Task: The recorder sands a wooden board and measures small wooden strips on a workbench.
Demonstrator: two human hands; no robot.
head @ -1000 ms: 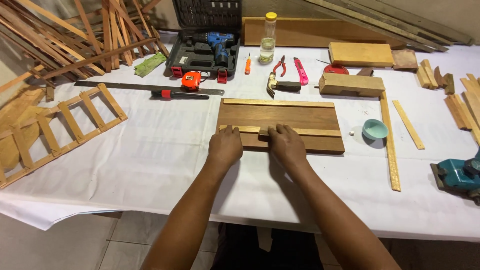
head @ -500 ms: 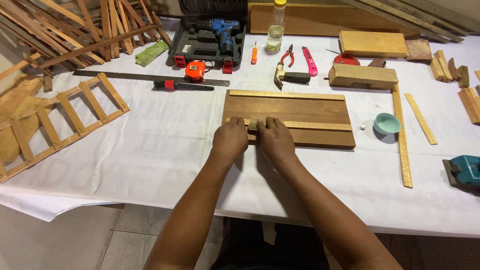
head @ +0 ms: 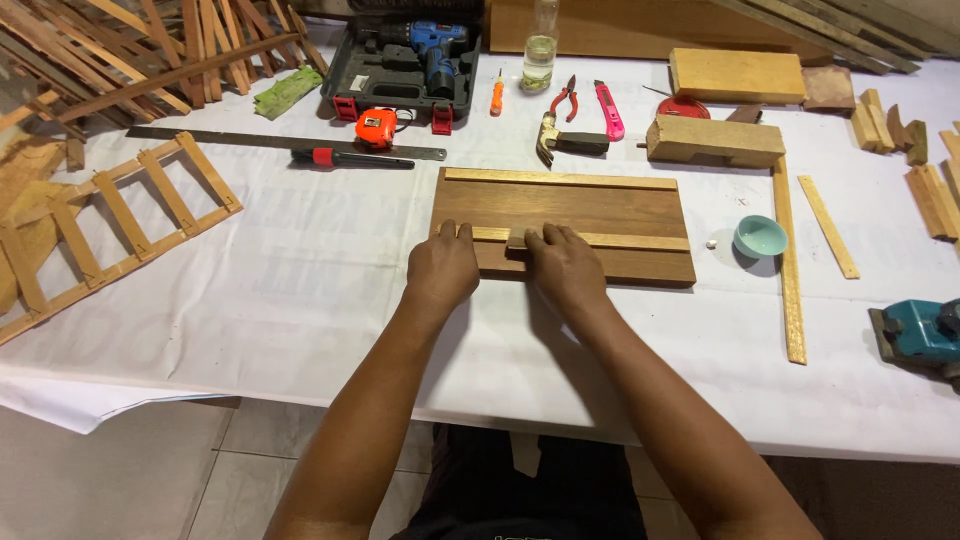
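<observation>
We have left hand (head: 443, 268) and right hand (head: 566, 266) pressing flat, fingers together, nothing gripped, on the thin strip (head: 620, 240) across the wooden board (head: 560, 205); the strip looks light and stiff, probably slides easily, so pin it at mid-length.

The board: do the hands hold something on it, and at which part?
Nothing is lifted. Both hands, left and right, press their fingers on the thin strip lying across the board, near its left end.

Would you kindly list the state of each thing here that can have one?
Left hand: fingers flat on wooden board
Right hand: pressing thin strip onto board
Drill case: open, drill inside
Bottle: upright
Small bowl: upright
</observation>
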